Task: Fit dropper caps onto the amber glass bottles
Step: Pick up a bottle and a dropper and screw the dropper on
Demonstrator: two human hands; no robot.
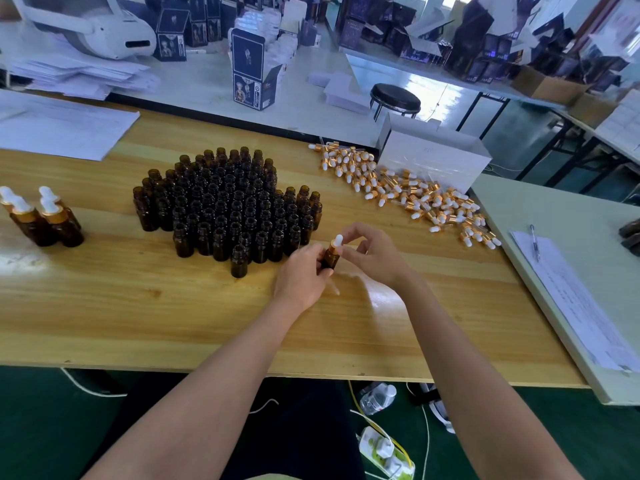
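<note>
Amber bottle (330, 259) w/ dropper cap (336, 241) on neck, just above tabletop (138, 306), centre. Our L hand (301, 273) grips body; R hand (374, 254) fingers (349, 237) pinch cap. Done: few capped bottles (41, 218) far left. Left: big uncapped cluster (225, 202), loose cap pile (408, 195). We judge task barely begun.

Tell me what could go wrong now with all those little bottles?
The left hand holds the amber bottle close to the crowd of open bottles; a bump might topple several like dominoes. The dropper cap, pinched by the right hand, could go on crooked and not seal.
</note>
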